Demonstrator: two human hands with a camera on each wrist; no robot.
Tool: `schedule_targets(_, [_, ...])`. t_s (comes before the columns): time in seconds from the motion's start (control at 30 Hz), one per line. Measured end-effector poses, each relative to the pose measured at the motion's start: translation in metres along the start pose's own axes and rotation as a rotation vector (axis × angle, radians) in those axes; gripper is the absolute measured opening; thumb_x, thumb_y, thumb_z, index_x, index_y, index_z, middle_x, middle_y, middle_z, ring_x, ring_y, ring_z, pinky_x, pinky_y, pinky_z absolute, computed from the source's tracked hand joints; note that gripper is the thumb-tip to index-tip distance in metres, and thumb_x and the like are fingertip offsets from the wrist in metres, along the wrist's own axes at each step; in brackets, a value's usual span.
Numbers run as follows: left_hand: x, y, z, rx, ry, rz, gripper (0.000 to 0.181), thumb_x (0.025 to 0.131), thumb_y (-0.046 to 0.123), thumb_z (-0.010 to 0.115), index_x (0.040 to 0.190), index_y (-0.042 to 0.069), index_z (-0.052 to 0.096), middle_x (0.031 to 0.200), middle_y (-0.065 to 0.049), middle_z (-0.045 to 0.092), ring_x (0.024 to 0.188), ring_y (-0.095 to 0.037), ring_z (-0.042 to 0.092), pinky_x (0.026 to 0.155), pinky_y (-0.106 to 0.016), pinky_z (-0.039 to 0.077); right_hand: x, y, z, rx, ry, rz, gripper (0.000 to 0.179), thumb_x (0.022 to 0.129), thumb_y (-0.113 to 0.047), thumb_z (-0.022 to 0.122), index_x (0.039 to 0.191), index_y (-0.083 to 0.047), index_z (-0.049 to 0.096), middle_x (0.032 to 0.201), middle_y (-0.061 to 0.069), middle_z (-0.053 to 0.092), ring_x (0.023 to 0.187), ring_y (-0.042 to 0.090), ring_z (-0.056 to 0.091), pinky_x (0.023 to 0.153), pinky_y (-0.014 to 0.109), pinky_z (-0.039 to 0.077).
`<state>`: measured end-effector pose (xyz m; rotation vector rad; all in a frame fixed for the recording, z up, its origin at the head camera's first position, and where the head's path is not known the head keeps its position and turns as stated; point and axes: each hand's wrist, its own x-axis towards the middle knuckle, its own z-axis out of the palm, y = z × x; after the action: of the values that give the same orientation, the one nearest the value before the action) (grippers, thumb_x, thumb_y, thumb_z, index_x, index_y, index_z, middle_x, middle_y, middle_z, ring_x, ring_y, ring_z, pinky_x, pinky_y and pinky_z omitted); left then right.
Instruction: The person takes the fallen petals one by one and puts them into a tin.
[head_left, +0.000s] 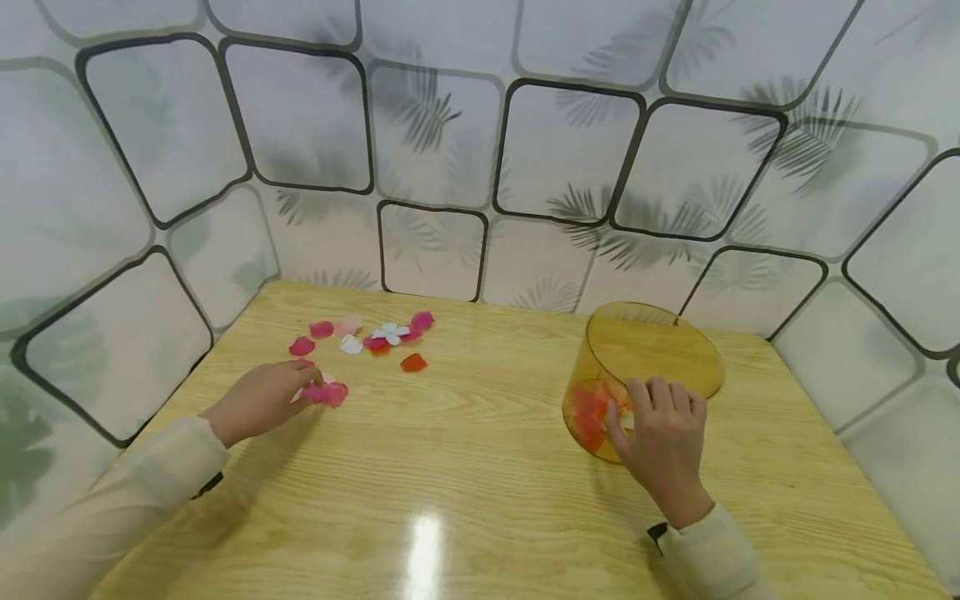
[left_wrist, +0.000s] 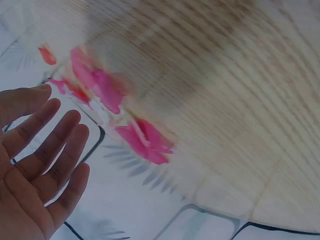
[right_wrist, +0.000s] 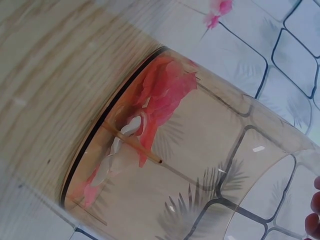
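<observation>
My left hand is at the left of the wooden table, its fingers bent down beside pink petals. In the left wrist view the hand shows loosely bent, spread fingers with nothing between them, apart from the pink petals. On the right stands a see-through amber container, open at the top. My right hand holds its near rim, fingers bent over it and thumb along the outside. Only fingertips show in the right wrist view. Red, pink and white petals lie at the container's bottom.
More petals lie at the table's back left: a red petal, a white flower and several pink ones. A curtain with a leaf pattern encloses the table at the back and sides. A thin brown stick shows at the container.
</observation>
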<state>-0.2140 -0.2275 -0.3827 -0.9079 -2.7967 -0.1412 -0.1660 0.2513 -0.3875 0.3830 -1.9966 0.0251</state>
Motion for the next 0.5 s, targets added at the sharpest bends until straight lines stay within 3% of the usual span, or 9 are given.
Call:
schedule_targets(0.3, [0.02,-0.002,0.018,-0.004,-0.04,0.072,0.029,0.071,0.008,0.079,0.098,0.005,0.067,0.088,-0.008,0.063,0.077,-0.024,0.061,0.073,-0.04,0.054,0.001,0.0,-0.001,0.005,0.0,0.004,0.031,0.084,-0.03,0.049,0.08,0.0,0.055,0.07,0.016,0.05,0.063,0.035,0.045,0.064,0.049,0.034])
schedule_targets(0.5, [0.032,-0.004,0.023,0.0,-0.121,0.045,0.028,0.074,0.012,0.078,0.098,0.005,0.066,0.089,-0.008,0.062,0.079,-0.024,0.06,0.072,-0.039,0.054,0.001,-0.001,0.0,0.003,-0.002,0.003,0.031,0.083,-0.03,0.049,0.081,0.0,0.055,0.071,0.016,0.05,0.063,0.035,0.045,0.064,0.049,0.034])
